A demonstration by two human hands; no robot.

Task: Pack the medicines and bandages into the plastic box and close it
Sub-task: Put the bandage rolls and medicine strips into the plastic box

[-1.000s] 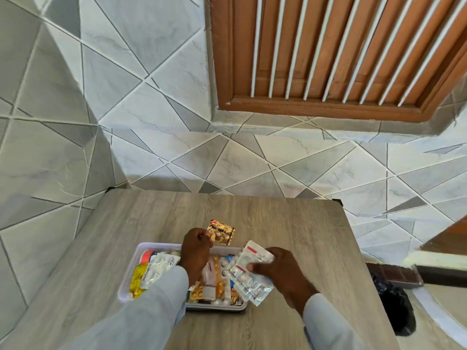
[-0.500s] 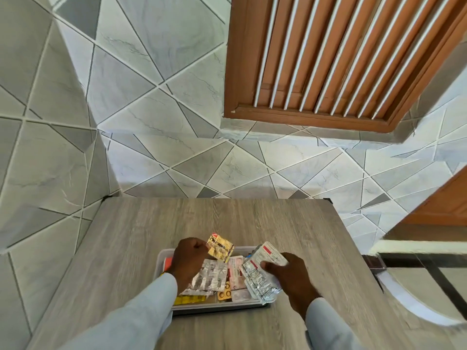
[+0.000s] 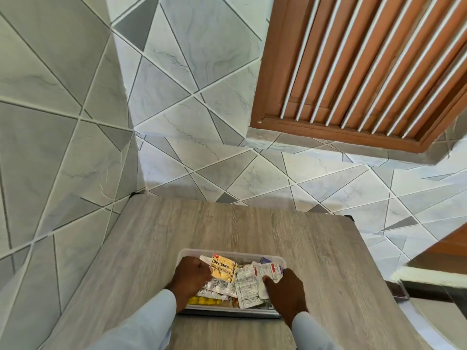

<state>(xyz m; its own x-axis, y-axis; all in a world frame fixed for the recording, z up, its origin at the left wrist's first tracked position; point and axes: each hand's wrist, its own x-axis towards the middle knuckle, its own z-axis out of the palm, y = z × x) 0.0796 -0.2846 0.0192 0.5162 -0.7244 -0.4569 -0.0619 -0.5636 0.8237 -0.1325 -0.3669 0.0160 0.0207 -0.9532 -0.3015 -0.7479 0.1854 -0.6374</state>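
So the clear rectangular plastic box [image 3: 231, 252] sits near the front edge of the grey wood-grain table [image 3: 151, 243], no lid on it, and it's stuffed with medicine packets. The left hand [image 3: 193, 276] is curled tight around the corner of a yellow-orange foil sachet with black print [image 3: 223, 270], holding it tilted just over the left half of the box. The right hand [image 3: 284, 290] is over the right side, fingers pinching a white packet with a red label [image 3: 269, 270], with a silver printed blister strip [image 3: 246, 289] lying right beside it and partly under the fingers. Under the left hand there's a crinkly silver foil strip [image 3: 218, 289] and a yellow strip of tablets [image 3: 204, 301] lower down in the box. Something purple [image 3: 265, 260] peeks out at the back right corner, too small to tell what. Pale blue sleeves [image 3: 151, 322] on both arms, grey geometric tiled wall [image 3: 177, 97] behind the table.
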